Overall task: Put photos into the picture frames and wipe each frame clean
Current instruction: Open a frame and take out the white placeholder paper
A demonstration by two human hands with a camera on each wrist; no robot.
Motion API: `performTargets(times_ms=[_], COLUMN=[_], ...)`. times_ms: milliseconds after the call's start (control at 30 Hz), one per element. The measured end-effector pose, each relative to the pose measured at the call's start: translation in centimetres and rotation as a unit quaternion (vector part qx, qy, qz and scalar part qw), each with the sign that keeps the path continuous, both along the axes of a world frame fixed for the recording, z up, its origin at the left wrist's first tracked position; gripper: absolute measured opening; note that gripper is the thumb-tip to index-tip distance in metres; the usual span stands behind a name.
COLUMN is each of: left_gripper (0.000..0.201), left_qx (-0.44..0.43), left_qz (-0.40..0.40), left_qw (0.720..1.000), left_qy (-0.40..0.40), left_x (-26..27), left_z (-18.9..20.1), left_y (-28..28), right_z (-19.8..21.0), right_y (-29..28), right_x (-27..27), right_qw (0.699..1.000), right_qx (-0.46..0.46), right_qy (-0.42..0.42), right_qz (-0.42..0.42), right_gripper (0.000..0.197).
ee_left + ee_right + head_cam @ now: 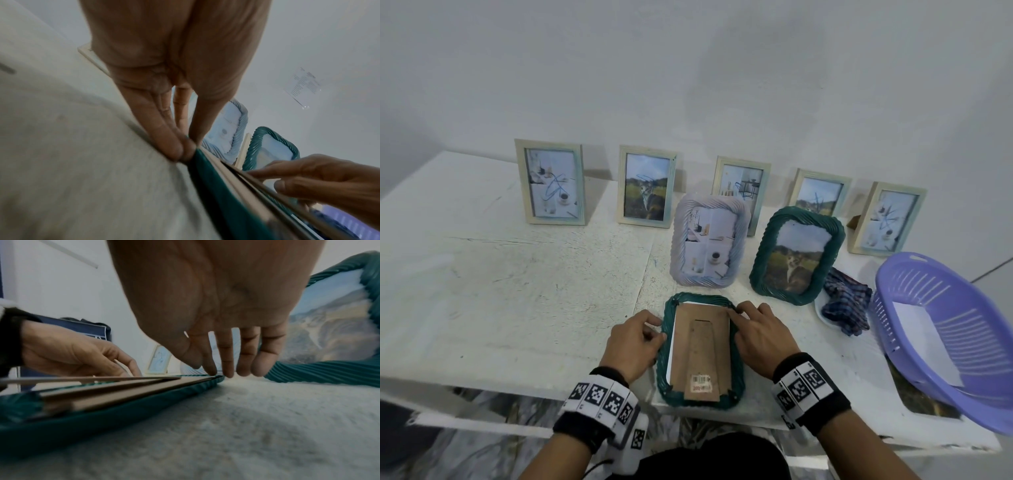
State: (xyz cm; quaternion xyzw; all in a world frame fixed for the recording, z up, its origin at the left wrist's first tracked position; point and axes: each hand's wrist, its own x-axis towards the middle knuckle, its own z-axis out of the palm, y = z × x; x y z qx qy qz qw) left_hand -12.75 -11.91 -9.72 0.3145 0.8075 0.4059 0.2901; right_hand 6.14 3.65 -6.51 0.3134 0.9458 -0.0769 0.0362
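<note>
The table (517,274) has a rough, matt, scuffed white top. The face-down green frame (662,370) looks like ribbed, slightly glossy plastic, and its backing board (702,329) is matt brown cardboard carrying a paper barcode sticker (701,379). The standing green frame (763,260) and lilac frame (739,222) show the same twisted, shiny plastic moulding over glossy photo prints. 5 pale frames (520,181) at the back look like painted wood. The cloth (846,305) is soft checked fabric. The basket (914,294) is smooth slotted purple plastic.
</note>
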Motion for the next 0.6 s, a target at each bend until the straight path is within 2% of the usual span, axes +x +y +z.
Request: performTargets(times_ms=[100,167,300,433,600], left_gripper=[0.019,0.023,0.031,0.031,0.029], left_qx=[-0.041,-0.064,-0.103,-0.166,-0.173], left_qz=[-0.047,-0.050,-0.046,-0.068,-0.084], left_qw=[0.997,0.993,0.987,0.973,0.969], left_qy=[0.040,0.081,0.118,0.144,0.154], left_x=[-0.6,-0.9,-1.8,-2.4,-2.7], left_z=[1.0,2.0,3.0,3.3,3.4], left_y=[0.5,1.3,4.2,6.4,7.1], right_z=[0.9,1.3,0.8,-0.4,-0.4], right_y=[-1.7,-3.2,-5.3,-6.1,-6.3], right_x=[0.1,0.1,0.5,0.8,0.8], right_qw=[0.999,0.998,0.998,0.998,0.999], right_qx=[-0.020,-0.033,-0.061,-0.056,-0.037], right_qy=[0.026,0.046,0.006,0.016,0.033], right_qz=[-0.024,-0.018,0.003,-0.009,-0.013], right_gripper=[0.048,0.054,0.066,0.061,0.046])
